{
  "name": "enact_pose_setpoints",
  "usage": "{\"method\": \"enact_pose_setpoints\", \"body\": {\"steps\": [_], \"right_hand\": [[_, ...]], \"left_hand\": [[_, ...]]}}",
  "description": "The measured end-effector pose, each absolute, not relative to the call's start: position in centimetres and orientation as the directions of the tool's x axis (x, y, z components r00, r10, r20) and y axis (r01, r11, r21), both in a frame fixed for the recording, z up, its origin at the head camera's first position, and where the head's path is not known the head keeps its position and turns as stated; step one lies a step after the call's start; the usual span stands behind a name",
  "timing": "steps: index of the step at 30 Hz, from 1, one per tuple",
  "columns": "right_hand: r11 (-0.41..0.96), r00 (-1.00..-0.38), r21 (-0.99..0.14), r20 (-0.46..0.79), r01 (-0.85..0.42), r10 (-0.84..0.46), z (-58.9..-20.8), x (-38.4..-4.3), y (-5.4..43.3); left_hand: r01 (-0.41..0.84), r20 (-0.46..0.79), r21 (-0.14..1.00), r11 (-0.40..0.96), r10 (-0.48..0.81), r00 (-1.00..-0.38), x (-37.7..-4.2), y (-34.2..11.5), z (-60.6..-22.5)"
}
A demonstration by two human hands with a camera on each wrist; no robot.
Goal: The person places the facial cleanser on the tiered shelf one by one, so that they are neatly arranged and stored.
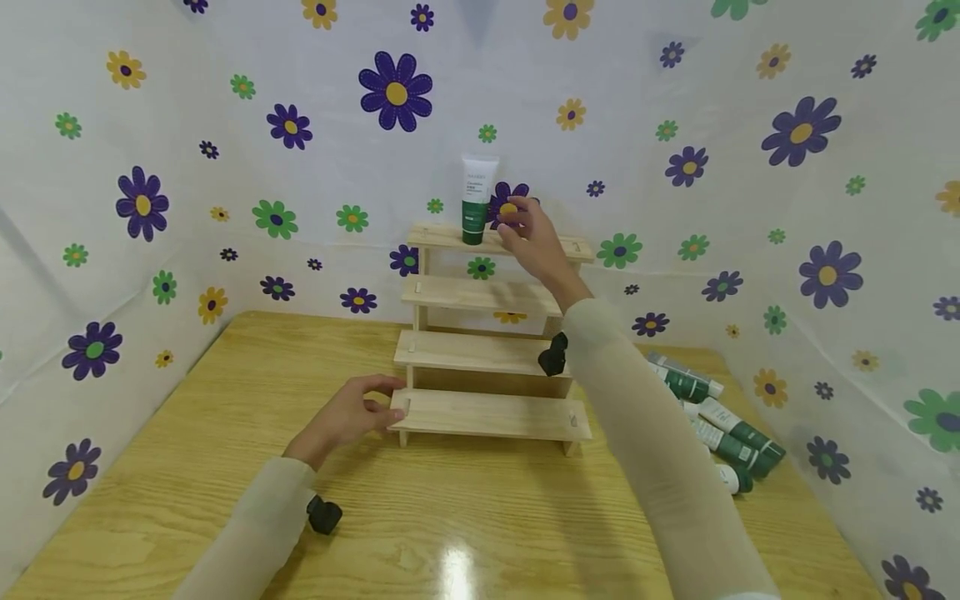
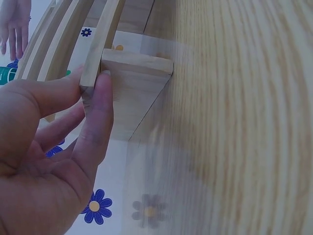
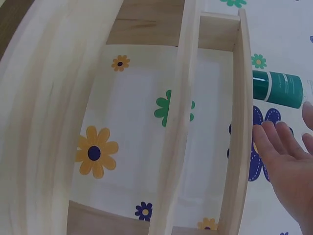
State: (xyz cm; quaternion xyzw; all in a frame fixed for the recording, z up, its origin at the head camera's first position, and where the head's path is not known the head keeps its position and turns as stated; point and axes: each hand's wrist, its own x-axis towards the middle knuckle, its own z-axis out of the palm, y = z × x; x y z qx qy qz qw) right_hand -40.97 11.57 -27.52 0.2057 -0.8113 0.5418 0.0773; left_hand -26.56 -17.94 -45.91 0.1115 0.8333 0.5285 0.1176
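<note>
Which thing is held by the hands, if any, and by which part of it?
The left hand pinches the left end of the lowest board of the wooden rack. The right hand holds nothing, beside the upright tube.

Print on standing tube, piled tubes: too small to read.

A pale wooden stepped rack fills much of the view, its long boards running one behind another. On the top board, near the end where an upright meets its corner, a green squeeze tube stands cap down, its print blurred. Beside it the right hand reaches in with fingers extended, fingertips at that board's long edge; contact is unclear. A white flower-print backdrop shows between the boards.
</note>
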Motion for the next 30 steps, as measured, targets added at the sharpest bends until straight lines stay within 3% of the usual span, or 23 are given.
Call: {"method": "enact_pose_setpoints", "body": {"steps": [17, 30], "right_hand": [[0.45, -0.91, -0.793, 0.321, -0.41, -0.262, -28.1, -38.4, 16.2], [0.469, -0.905, -0.777, 0.318, -0.42, -0.283, -28.2, -36.9, 18.6]], "left_hand": [[0.054, -0.084, 0.9, 0.432, 0.294, -0.952, -26.3, -17.7, -45.7], [0.016, -0.117, 0.896, 0.444, 0.269, -0.956, -26.0, -17.4, -45.3]]}}
